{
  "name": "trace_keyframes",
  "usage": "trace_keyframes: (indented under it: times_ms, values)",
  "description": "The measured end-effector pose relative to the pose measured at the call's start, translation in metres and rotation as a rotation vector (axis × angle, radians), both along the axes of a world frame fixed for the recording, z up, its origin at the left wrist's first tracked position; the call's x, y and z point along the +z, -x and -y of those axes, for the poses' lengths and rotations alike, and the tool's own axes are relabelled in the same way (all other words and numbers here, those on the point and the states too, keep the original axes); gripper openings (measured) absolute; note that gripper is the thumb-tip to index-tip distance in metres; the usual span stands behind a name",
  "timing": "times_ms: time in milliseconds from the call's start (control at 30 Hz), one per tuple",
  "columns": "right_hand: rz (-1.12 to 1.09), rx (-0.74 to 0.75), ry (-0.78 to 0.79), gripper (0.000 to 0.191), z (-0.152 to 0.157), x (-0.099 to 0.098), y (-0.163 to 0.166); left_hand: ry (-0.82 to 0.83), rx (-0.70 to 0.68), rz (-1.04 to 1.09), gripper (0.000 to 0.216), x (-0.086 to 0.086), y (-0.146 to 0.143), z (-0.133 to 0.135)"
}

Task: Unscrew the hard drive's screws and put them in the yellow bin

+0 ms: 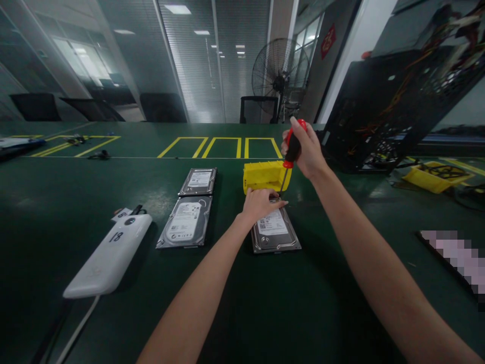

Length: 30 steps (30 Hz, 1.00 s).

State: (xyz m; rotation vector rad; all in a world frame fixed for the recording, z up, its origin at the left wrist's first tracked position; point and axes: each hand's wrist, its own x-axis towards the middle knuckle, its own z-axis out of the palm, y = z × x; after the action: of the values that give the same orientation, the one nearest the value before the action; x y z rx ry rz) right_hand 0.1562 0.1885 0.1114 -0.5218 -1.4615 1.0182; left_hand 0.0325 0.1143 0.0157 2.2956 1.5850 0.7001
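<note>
A hard drive lies label up on the green table in front of me. My left hand rests on its far end, fingers flat and pressed down. My right hand is closed round the red and black handle of a screwdriver, held upright. The screwdriver's shaft points down to the drive's far right corner, beside my left fingertips. A yellow plastic bin stands just behind the drive.
Two more hard drives lie in a column to the left. A white device marked 18 with a cable lies at the left. An open black computer case stands at the right, another yellow bin beyond it.
</note>
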Motion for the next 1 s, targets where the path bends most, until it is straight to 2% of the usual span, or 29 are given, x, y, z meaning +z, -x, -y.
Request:
trace_keyframes:
  times_ms: [133,333,600,800,1000]
  values:
    - [-0.010,0.044,0.016,0.042,0.006,0.003,0.001,0.002,0.003,-0.010,0.045,0.000,0.001,0.000]
    - [-0.040,0.152,0.066,0.059,0.012,0.008,0.001,-0.057,0.007,-0.054,0.045,0.003,-0.002,0.004]
    - [-0.046,0.038,0.052,0.041,0.004,0.002,0.001,-0.161,0.028,-0.202,0.045,0.007,-0.005,0.011]
    - [0.041,0.051,0.069,0.051,0.010,0.010,-0.005,-0.170,0.032,-0.214,0.044,0.006,-0.003,0.010]
    - [0.057,0.052,0.075,0.046,0.015,0.010,-0.001,-0.216,0.059,-0.242,0.044,0.002,-0.006,0.010]
